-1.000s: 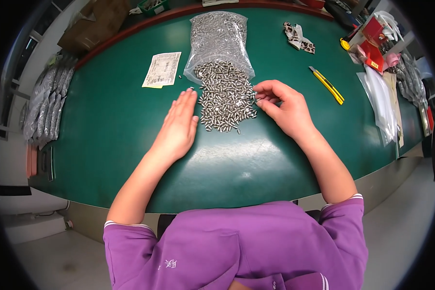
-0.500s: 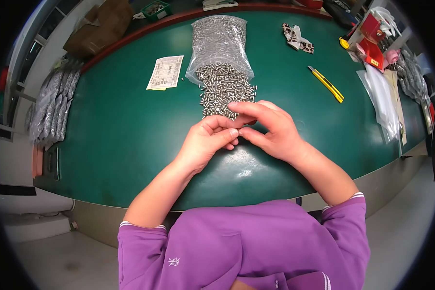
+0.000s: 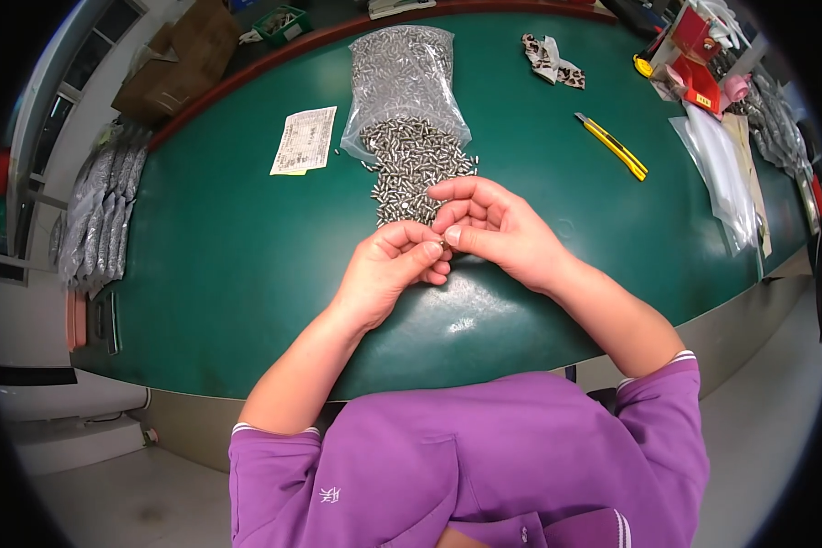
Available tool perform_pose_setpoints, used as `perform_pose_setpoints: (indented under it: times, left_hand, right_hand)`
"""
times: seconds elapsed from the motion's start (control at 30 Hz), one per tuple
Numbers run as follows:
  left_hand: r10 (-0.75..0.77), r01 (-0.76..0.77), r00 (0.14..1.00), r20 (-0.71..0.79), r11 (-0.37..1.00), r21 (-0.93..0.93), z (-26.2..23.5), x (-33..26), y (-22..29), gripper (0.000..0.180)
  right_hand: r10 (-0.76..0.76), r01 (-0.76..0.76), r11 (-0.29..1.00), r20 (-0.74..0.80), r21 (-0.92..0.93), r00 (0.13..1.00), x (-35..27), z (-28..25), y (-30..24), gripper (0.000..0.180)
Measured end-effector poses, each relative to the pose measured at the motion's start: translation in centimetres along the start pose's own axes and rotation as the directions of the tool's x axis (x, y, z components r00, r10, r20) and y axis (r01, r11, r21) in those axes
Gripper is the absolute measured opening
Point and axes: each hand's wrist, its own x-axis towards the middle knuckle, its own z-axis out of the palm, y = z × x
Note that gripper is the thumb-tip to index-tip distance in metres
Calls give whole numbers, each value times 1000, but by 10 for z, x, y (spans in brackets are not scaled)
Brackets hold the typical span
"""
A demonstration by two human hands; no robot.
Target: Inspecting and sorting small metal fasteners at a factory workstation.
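Green, smooth bench [image 3: 201, 265] carries a heap of small silver metal pins [image 3: 413, 169] spilling from a clear plastic bag [image 3: 402, 78]. Just below the heap, the left hand [image 3: 388, 274] and right hand [image 3: 498, 228] meet, fingertips pinching one tiny metal pin [image 3: 443, 243] between them in a narrow grip.

Tiny part [image 3: 444, 244] between fingertips, indistinct

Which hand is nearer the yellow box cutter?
Right. The right hand is left of and below the yellow box cutter, with bare green table between them. The left hand is farther off, beyond the right hand.
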Motion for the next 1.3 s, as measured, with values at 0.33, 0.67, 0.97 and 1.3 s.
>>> perform_pose_setpoints:
  times: [0.33, 0.67, 0.97, 1.3]
  left_hand:
    - [-19, 23, 998, 64, 997, -67, -1, -1, -2, 13]
    - [-59, 66, 996, 63, 990, -126, 0, -1, -4, 18]
    - [-64, 73, 996, 62, 985, -156, -3, 2, -4, 22]
    - [-58, 66, 997, 57, 985, -159, -9, 3, -11, 24]
  right_hand:
    - [83, -83, 995, -11, 52, 996, 1, -1, 0, 45]
    - [96, -94, 993, -25, 68, 995, 0, -1, 0, 42]
    - [51, -51, 998, -20, 25, 998, 2, -4, 5, 38]
    - [-343, 293, 783, 12, -548, 939, 2, -1, 10, 12]
